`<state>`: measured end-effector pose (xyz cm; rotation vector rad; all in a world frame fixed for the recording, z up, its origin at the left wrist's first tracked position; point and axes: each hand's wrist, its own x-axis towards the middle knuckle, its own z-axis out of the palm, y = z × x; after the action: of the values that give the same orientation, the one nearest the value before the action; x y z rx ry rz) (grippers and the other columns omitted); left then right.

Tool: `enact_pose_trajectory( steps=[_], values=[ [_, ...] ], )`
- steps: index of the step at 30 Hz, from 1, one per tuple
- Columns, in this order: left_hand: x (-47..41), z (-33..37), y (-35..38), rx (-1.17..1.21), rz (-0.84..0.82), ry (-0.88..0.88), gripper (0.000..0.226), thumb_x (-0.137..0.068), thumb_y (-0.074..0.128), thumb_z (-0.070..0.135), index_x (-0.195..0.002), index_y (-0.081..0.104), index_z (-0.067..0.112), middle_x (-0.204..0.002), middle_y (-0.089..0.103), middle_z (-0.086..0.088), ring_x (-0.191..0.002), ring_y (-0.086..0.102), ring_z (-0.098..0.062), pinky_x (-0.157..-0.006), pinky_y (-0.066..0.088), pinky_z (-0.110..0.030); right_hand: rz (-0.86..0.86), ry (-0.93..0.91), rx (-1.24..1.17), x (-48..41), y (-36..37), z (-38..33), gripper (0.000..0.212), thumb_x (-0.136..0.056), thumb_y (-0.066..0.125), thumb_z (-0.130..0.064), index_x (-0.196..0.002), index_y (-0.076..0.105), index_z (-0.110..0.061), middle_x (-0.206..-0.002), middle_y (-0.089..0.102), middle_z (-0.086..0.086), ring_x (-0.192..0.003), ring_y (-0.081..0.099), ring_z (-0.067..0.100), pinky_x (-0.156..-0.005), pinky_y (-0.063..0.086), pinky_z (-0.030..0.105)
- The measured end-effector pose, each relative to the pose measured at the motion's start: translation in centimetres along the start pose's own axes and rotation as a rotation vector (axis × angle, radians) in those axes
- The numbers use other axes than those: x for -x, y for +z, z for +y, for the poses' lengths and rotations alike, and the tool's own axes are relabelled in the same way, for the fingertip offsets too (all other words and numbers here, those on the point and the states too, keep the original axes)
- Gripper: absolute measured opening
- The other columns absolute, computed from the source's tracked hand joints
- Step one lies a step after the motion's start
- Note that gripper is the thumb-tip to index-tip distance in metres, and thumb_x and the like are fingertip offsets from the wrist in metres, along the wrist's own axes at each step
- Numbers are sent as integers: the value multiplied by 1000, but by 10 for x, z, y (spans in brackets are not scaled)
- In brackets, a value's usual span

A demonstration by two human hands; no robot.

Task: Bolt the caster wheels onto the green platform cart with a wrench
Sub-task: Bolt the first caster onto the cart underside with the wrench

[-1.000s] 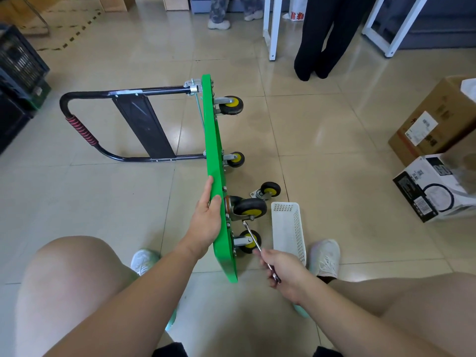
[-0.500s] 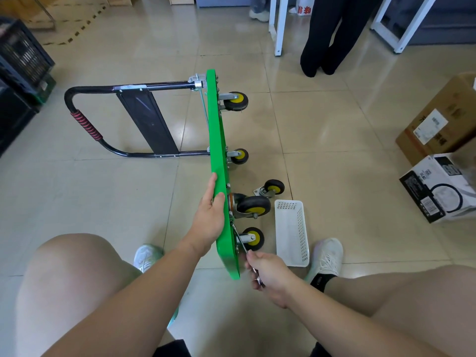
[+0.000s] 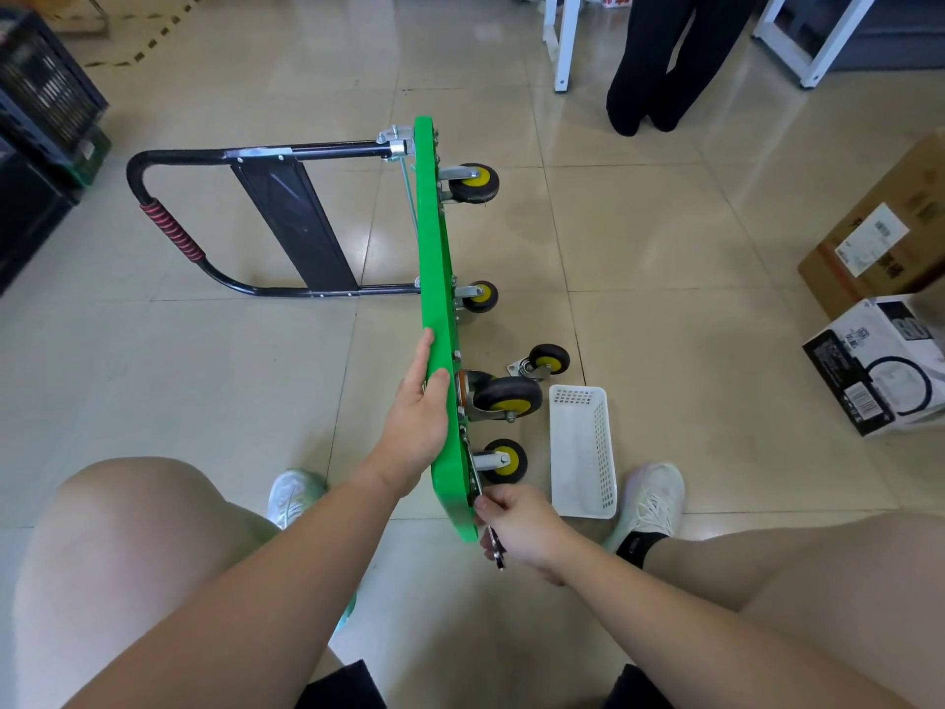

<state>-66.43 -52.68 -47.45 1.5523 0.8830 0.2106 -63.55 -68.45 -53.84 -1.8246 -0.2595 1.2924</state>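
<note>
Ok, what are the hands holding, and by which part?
Left hand holds the green platform cart by its upper edge; right hand grips the wrench by its handle.

One view only: wide-angle head cam, pitched forward and down past the wearer's knees (image 3: 128, 529). Nearest the lens: left hand (image 3: 417, 427) on the green cart (image 3: 434, 258), right hand (image 3: 521, 524) on the wrench (image 3: 495, 550). Tiled floor (image 3: 665, 258) runs out to the top edge.

wrench (image 3: 496, 551) mostly hidden
right hand (image 3: 526, 529) covers its shaft; its head vanishes behind the green platform (image 3: 433, 258) edge.
</note>
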Motion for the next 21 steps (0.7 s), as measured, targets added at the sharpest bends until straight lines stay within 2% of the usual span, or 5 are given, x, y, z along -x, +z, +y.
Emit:
enact_pose_trajectory(
  steps=[5,10,13,17,21],
  values=[
    [1,1,-1,-13,3,-1,53,-113,31,31,-158,19,56,-144,52,15,-101,60,-2,-76,47,-16,30,-12,11,1,2,-2,24,-106,45,-20,-108,65,-7,-88,63,4,-66,58,17,-72,58,37],
    [0,1,0,-3,14,-7,53,-112,32,31,-157,22,57,-118,61,21,-105,64,-17,-95,53,-33,30,-9,-26,2,6,-5,23,-106,46,-18,-108,64,-4,-89,63,4,-65,60,17,-66,59,33],
    [1,1,0,1,7,-21,53,-112,32,33,-155,22,62,-126,60,21,-116,64,-23,-103,54,-43,25,-12,-5,1,3,-5,24,-105,47,-17,-112,65,-3,-87,64,3,-62,60,15,-61,56,27],
    [2,2,0,12,-12,-27,52,-112,31,35,-153,21,65,-142,53,16,-114,63,-14,-102,54,-40,28,15,-101,-2,-3,2,20,-104,49,-20,-101,67,-10,-86,64,6,-67,57,17,-63,53,29],
    [1,2,0,-4,3,-18,53,-112,31,33,-156,21,61,-119,59,21,-100,65,-21,-94,55,-38,11,43,-162,-1,-4,6,11,-104,48,-16,-99,58,-14,-88,66,10,-66,62,19,-56,50,29]
  ],
)
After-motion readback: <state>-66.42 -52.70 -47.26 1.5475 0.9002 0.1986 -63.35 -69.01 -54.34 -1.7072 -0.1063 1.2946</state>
